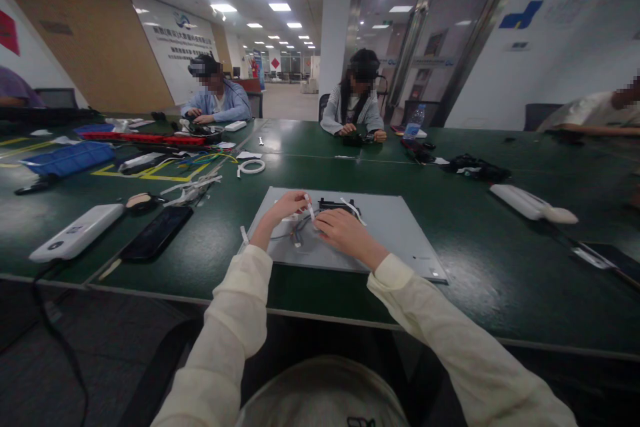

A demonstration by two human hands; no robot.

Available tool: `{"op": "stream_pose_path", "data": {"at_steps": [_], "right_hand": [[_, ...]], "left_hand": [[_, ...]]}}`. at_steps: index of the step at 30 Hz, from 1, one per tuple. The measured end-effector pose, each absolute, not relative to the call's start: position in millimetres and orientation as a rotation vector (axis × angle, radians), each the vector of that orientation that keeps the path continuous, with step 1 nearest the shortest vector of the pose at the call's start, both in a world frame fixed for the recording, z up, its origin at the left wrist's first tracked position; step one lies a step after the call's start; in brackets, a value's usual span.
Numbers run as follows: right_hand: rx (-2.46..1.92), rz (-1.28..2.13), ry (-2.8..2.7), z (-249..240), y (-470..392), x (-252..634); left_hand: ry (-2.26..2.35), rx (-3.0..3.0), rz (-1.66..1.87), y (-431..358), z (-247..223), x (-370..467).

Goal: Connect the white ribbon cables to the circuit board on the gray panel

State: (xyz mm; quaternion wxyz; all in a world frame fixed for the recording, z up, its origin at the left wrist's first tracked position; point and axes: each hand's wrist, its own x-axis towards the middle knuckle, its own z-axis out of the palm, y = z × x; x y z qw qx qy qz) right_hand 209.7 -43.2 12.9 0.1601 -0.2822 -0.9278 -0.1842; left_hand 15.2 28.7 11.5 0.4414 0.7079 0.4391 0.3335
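The left hand (291,205) pinches a short white strip (310,207) near its upper end, holding it tilted above a grey board (320,258). The right hand (343,232) is bent over the board with its fingertips at the lower end of the strip; whether they grip it too cannot be told. Both wrists come out of pale, rolled-up sleeves (240,300).

The board lies flat on a dark green surface (475,247), close to the near edge. On the board, a bundle of thin cables (297,235) lies between the hands, and a black part (327,203) sits just beyond the right hand, partly hidden by it. A second white strip (354,211) lies across that part.

Left of the board are a black phone (159,232) and, beside it, a white box (77,232) with a dark cord (53,327) running down from its end. Farther back are a white coil (251,167) and a blue tray (70,159). Well to the right rests another white box (517,201). Across the surface, two people sit working with their own hands, and a clear bottle (415,121) stands near the one on the right.
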Motion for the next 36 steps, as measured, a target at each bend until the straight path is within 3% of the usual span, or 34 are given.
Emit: {"op": "stream_pose_path", "data": {"at_steps": [8, 17, 28, 36], "right_hand": [[-0.805, -0.563, -2.553, 10.3, -40.4, 211.3], [-0.856, -0.273, -2.577, 13.5, -48.3, 207.9], [-0.785, -0.454, -2.571, 10.1, -41.7, 208.5], [-0.884, -0.501, -2.588, 7.4, -47.7, 191.0]], "left_hand": [[1.06, 1.701, 0.812, 28.4, 12.2, 18.9], [1.068, 1.697, 0.767, 28.8, 12.7, 18.6], [1.066, 1.634, 0.78, 26.6, 9.3, 15.1], [1.224, 2.208, 0.803, 31.4, -6.8, 16.0]]}}
